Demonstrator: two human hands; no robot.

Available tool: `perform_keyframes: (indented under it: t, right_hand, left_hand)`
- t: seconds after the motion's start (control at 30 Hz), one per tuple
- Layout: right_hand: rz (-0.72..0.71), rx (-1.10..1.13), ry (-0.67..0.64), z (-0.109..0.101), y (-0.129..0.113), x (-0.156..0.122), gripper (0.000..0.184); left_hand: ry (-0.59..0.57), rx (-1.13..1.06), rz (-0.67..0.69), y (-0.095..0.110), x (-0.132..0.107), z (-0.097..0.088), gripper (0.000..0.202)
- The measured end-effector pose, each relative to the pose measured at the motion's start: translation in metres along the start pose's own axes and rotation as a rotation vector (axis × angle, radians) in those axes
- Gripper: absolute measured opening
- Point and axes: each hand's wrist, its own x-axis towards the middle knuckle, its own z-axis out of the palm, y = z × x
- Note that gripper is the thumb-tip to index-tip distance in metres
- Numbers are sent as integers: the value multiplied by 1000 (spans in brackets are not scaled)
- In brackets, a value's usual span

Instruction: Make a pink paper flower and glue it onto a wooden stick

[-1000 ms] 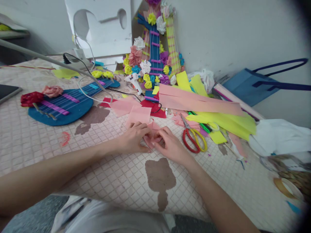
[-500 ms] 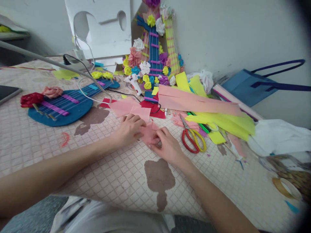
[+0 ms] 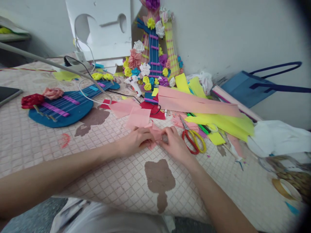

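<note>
Between my two hands is a small piece of pink crepe paper (image 3: 155, 131), creased and partly covered by my fingers. My left hand (image 3: 137, 140) pinches its left side, fingers curled together. From the right, my right hand (image 3: 172, 140) grips the other side between thumb and fingers. Just beyond them lie flat pink paper squares (image 3: 138, 117) on top of red paper (image 3: 157, 113). Scissors with one red and one yellow handle (image 3: 194, 137) rest to the right of my right hand.
A blue guitar-shaped craft (image 3: 63, 108) with paper flowers lies at left. A white glue gun (image 3: 133, 84) stands behind the squares. Pink strips (image 3: 194, 102) and yellow paper (image 3: 225, 121) spread at right, near a tape roll (image 3: 283, 188). Flowered guitar crafts (image 3: 154, 55) lean at the back.
My left hand has come down off the pink squares toward the near side, uncovering them. Both hands now pinch the small piece of crepe paper at its two sides.
</note>
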Motion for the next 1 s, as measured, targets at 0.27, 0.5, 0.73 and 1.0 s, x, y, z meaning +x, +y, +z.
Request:
perform_keyframes:
  t: [0.27, 0.5, 0.73, 1.0]
  right_hand:
    - [-48, 125, 83, -9, 4, 7, 6]
    - [-198, 219, -136, -3, -15, 3, 12]
    - [-199, 220, -136, -1, -12, 2, 13]
    - [-108, 257, 96, -7, -6, 6, 9]
  left_hand:
    - [23, 16, -34, 1, -1, 0, 14]
    - [65, -4, 3, -4, -3, -1, 14]
    - [36, 90, -88, -25, -6, -28, 9]
    - [236, 137, -147, -24, -5, -30, 10]
